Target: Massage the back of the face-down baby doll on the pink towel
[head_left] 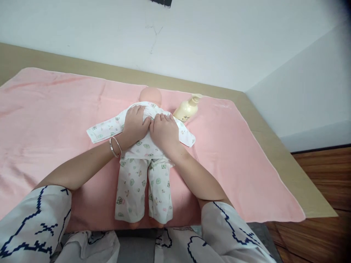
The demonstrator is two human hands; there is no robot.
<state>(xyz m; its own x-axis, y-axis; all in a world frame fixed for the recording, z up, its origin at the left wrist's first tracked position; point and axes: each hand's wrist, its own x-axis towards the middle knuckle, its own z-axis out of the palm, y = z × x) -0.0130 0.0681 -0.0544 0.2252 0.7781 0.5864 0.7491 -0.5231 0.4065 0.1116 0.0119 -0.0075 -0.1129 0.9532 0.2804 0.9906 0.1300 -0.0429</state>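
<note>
A baby doll (150, 95) lies face down on a pink blanket (55, 117), head away from me. It wears a white printed top (104, 129) and matching trousers (142, 190). My left hand (135, 124), with a silver bangle at the wrist, lies flat on the doll's upper back, fingers bunching the cloth near the collar. My right hand (164, 131) rests flat beside it on the right of the back, touching the left hand. Neither hand lifts anything.
A pale yellow pump bottle (188, 109) lies on the blanket just right of the doll's head. The blanket covers a tan mattress (276, 146) against a white wall. Wooden floor (323, 182) shows at the right.
</note>
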